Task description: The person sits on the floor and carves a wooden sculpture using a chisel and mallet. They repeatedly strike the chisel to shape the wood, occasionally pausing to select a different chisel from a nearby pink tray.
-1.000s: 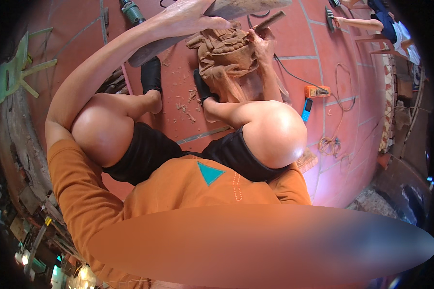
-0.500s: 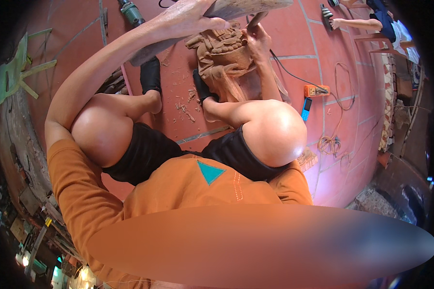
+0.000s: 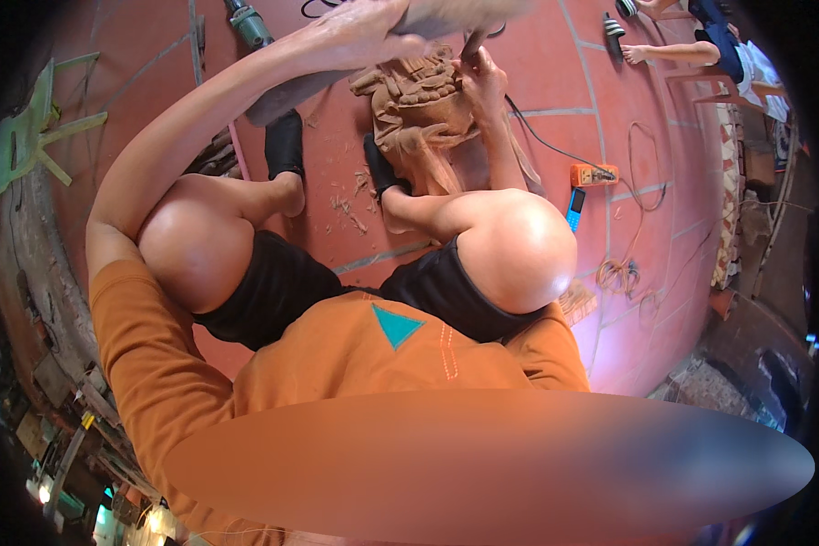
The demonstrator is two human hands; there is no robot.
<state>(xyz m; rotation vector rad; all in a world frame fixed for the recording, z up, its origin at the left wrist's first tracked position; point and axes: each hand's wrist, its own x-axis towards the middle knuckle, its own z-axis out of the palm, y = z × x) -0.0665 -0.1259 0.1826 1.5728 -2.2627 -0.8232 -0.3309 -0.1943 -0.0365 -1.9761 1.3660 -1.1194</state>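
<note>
A brown wood carving (image 3: 428, 123) with rounded relief stands on the floor beyond my feet. My left hand (image 3: 369, 35), at the top, is closed round a long wooden mallet (image 3: 314, 96). One end of the mallet is smeared by motion above the carving. At the carving's right side my right hand (image 3: 485, 84) grips a chisel (image 3: 476, 41), its handle end pointing up near the mallet. The chisel's blade cannot be made out.
Wood shavings (image 3: 350, 205) lie between my feet. A green power tool (image 3: 247, 25) rests at the upper left. On the right are an orange power socket box (image 3: 594, 176) with a cord, a blue phone (image 3: 576, 207) and a coiled cord (image 3: 617, 273). Another person's leg (image 3: 678, 55) shows far right.
The mallet's right end has shifted slightly left and blurred. The chisel handle has tilted more upright. The carving stays in place.
</note>
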